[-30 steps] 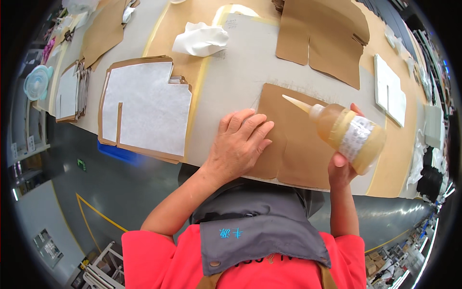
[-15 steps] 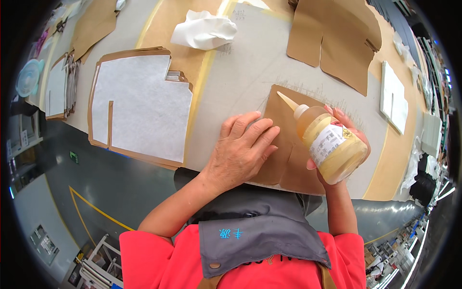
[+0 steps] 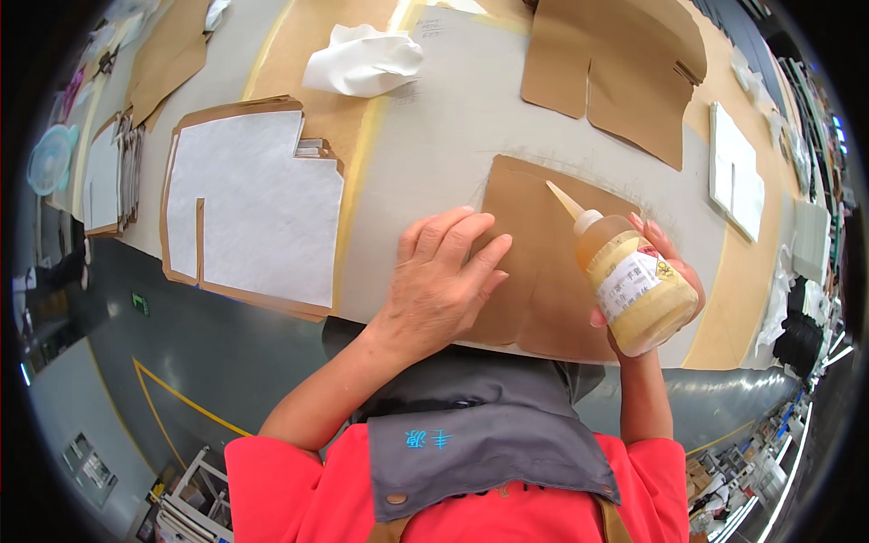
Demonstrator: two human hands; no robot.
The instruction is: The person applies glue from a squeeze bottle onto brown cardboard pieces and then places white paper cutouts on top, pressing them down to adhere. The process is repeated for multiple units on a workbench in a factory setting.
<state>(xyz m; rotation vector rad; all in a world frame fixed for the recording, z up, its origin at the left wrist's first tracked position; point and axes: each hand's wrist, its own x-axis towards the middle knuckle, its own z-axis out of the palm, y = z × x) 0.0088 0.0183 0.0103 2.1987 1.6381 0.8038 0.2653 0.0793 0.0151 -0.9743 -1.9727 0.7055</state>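
Observation:
A brown flat sheet piece (image 3: pixel 534 262) with a slit in its near part lies on the grey table in front of me. My left hand (image 3: pixel 444 276) rests at its left edge, fingers spread, the fingertips over the brown surface. In my right hand (image 3: pixel 692 271) is a clear squeeze bottle (image 3: pixel 638 294) of yellowish liquid, tilted, with a white label and a long pointed nozzle. The nozzle tip is over the far part of the piece; whether it touches is unclear. The bottle hides part of my right palm and fingers.
Left of me lies a stack of brown-edged white pieces (image 3: pixel 258 199). Beyond are a crumpled white sheet (image 3: pixel 362 61) and larger brown pieces (image 3: pixel 634 72). A white stack (image 3: pixel 735 172) stands at the right. The table's near edge runs just before my apron (image 3: pixel 489 452).
The bottle's nozzle has moved right across the brown piece, away from its far left corner. My left hand stays at the left edge. The whole view has shifted slightly.

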